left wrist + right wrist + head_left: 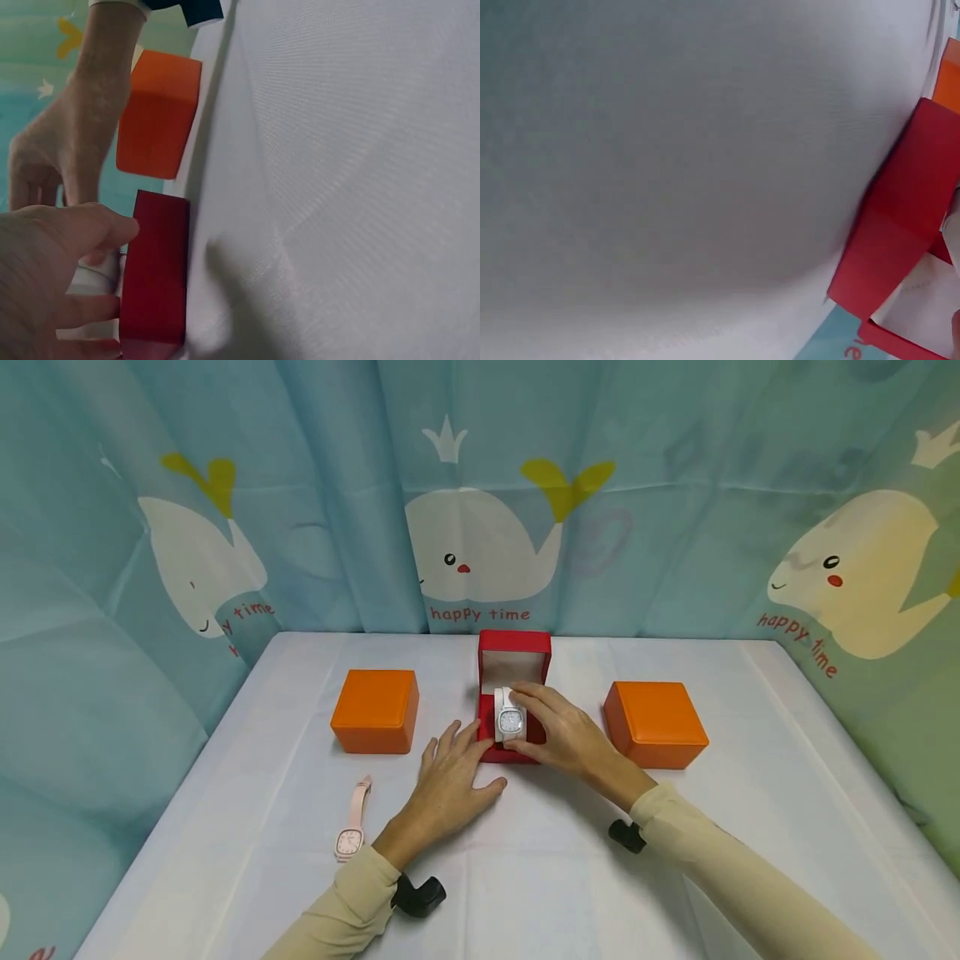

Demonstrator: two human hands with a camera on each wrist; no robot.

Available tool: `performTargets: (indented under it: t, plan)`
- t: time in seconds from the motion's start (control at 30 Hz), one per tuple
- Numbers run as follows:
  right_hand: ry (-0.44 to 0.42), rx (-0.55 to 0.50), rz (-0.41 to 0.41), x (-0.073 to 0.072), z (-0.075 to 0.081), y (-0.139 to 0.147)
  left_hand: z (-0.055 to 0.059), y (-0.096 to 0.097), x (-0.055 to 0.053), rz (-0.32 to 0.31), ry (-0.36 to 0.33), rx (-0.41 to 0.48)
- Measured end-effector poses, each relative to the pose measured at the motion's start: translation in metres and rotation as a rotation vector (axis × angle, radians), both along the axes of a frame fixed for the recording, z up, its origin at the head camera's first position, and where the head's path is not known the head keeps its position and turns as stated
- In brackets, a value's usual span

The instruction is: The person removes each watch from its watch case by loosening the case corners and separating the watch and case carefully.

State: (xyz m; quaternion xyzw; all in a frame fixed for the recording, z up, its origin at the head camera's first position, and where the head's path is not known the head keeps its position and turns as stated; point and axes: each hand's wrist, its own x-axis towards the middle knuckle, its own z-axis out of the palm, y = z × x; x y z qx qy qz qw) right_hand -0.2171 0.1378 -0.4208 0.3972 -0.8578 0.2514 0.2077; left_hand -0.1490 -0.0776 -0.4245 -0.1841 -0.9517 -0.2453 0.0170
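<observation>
A red watch box (514, 642) stands with its lid raised at the back middle of the table. Over its inside, my right hand (567, 733) grips a white watch (511, 721) on a white holder, fingers at the top end and thumb at the lower end. My left hand (450, 787) is spread with loosely straight fingers, fingertips at the box's left front corner. In the left wrist view the left thumb reaches the near wall of the red box (154, 277). The right wrist view shows the box's side (900, 217), with most of the right hand out of frame.
An orange box (373, 710) sits closed to the left, and another orange box (656, 723) to the right. A pink watch (349, 842) lies beside my left forearm. Behind the white table (555, 877) hangs a blue curtain (330, 527) with whales.
</observation>
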Motion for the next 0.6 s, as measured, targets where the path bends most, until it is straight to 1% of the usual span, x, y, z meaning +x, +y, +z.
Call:
performTargets:
  t: [0.07, 0.17, 0.27, 0.33, 0.37, 0.43, 0.47, 0.53, 0.57, 0.6]
  plan:
    - [0.037, -0.012, 0.021, 0.002, 0.003, 0.001, -0.001, -0.001, 0.002, 0.0, 0.007, 0.047]
    - [0.046, -0.033, 0.041, 0.009, 0.008, 0.004, -0.003, -0.003, 0.006, 0.007, 0.047, 0.138]
    - [0.003, -0.041, 0.056, 0.018, 0.014, 0.006, -0.003, -0.005, 0.01, 0.028, 0.093, 0.223]
    - [-0.043, -0.04, 0.06, 0.025, 0.018, 0.007, -0.001, -0.006, 0.013, 0.05, 0.088, 0.29]
    - [-0.069, -0.038, 0.064, 0.028, 0.021, 0.007, 0.0, -0.006, 0.015, 0.066, 0.066, 0.337]
    - [-0.118, -0.026, 0.066, 0.035, 0.024, 0.007, 0.003, -0.007, 0.018, 0.076, -0.004, 0.487]
    - [-0.142, -0.018, 0.067, 0.038, 0.026, 0.007, 0.004, -0.008, 0.019, 0.077, -0.051, 0.572]
    - [-0.188, -0.003, 0.066, 0.044, 0.028, 0.006, 0.007, -0.009, 0.022, 0.063, -0.144, 0.737]
    - [-0.212, 0.003, 0.063, 0.047, 0.028, 0.006, 0.009, -0.01, 0.023, 0.049, -0.194, 0.807]
    - [-0.234, 0.006, 0.062, 0.05, 0.028, 0.006, 0.01, -0.011, 0.024, 0.024, -0.239, 0.857]
